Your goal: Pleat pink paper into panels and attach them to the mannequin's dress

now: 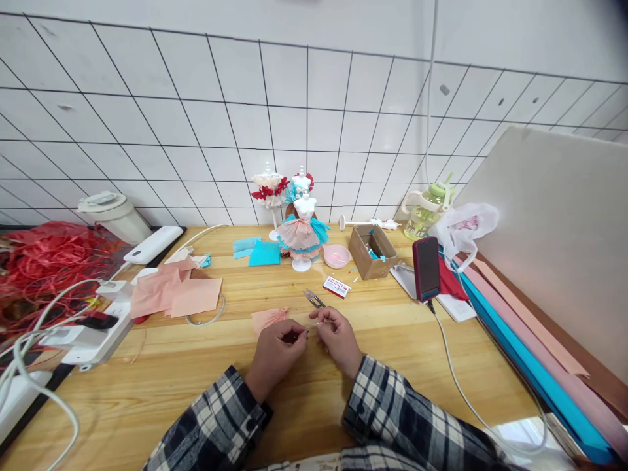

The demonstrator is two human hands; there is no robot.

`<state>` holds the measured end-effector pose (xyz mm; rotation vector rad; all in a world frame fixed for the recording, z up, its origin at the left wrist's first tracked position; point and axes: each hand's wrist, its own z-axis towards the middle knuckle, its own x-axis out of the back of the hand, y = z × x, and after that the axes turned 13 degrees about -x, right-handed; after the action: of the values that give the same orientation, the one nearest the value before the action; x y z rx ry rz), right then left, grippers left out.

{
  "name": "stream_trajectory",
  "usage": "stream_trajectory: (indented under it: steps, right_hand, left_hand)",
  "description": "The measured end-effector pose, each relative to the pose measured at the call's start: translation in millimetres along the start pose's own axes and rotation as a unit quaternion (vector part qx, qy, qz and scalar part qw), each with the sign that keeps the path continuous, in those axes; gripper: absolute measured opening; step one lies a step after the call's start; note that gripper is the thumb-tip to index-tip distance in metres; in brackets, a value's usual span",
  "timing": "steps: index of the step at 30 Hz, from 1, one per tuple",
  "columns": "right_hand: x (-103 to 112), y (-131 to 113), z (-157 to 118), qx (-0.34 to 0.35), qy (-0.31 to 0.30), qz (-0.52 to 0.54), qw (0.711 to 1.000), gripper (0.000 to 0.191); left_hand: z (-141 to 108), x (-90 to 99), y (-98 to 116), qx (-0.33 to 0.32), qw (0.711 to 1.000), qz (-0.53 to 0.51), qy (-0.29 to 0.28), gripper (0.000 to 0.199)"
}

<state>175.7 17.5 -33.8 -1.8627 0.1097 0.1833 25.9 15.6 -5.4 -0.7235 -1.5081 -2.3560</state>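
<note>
My left hand (279,348) is closed in a pinch above the table, its fingertips close to those of my right hand (339,337). A thin pale strip (313,325) runs between the fingertips and reaches my right hand's pinch. What my left fingers grip is too small to make out. Just behind my left hand lies a gathered peach crepe paper piece (267,318). Thread snips (314,299) rest beyond my right hand. Farther back stands a small white dress form (305,208) wearing a peach and blue paper skirt (301,237).
Behind are blue paper squares (265,254), a pink bowl (337,256), a cardboard box (360,258) and a small red-white box (336,286). Peach sheets (196,297) and a power strip (103,337) lie left. A cabled phone (426,268) stands right.
</note>
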Motion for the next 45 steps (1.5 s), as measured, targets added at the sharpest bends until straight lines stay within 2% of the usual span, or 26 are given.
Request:
stream_trajectory:
  steps: [4,7,12,14,16,18,21,23,26,32,36,38,42,45]
  right_hand:
    - [8,-9,0,-0.061,-0.016,0.135,0.989,0.034]
    - [27,-29,4,-0.020,0.022,0.170,0.985,0.036]
    - [75,-92,24,0.129,0.142,0.094,0.977,0.027]
    - [87,-116,32,0.154,0.175,0.052,0.971,0.025]
    - [87,-126,35,0.154,0.164,-0.009,0.974,0.024]
    - [76,-121,32,0.151,0.134,-0.094,0.975,0.024]
    - [48,-91,19,0.173,0.081,-0.222,0.956,0.024]
    - [30,-68,8,0.176,0.035,-0.253,0.951,0.024]
    - [13,-46,-5,0.140,-0.010,-0.227,0.964,0.026]
    - [8,-42,-15,0.127,-0.079,-0.189,0.971,0.024]
    - [5,-39,-17,0.136,-0.063,-0.173,0.973,0.018]
    - [3,-36,-17,0.120,-0.049,-0.155,0.979,0.016]
    - [3,-32,-15,0.068,-0.063,-0.121,0.988,0.016]
    - [4,-32,-14,0.075,-0.058,-0.145,0.985,0.011]
  left_hand:
    - [-4,5.2,6,-0.017,1.000,-0.007,0.002,0.014]
    - [-10,9.5,9,-0.052,0.999,0.007,0.001,0.013]
    - [-17,11.6,7,-0.101,0.995,0.003,-0.003,0.014]
    - [-18,11.5,5,-0.107,0.994,0.004,-0.001,0.014]
    - [-18,11.8,3,-0.109,0.994,0.006,-0.001,0.014]
    - [-18,12.5,2,-0.114,0.993,0.009,0.001,0.015]
    - [-18,14.2,2,-0.122,0.992,0.012,0.023,0.015]
    - [-19,15.3,1,-0.126,0.991,0.018,0.044,0.014]
    - [-19,16.1,0,-0.134,0.988,0.032,0.064,0.013]
    - [-19,15.7,0,-0.148,0.987,0.033,0.055,0.012]
    - [-18,15.8,4,-0.158,0.986,0.035,0.049,0.013]
    - [-18,15.5,4,-0.167,0.984,0.039,0.047,0.013]
    - [-18,14.1,2,-0.181,0.982,0.041,0.044,0.013]
    - [-18,13.3,-1,-0.191,0.980,0.038,0.041,0.012]
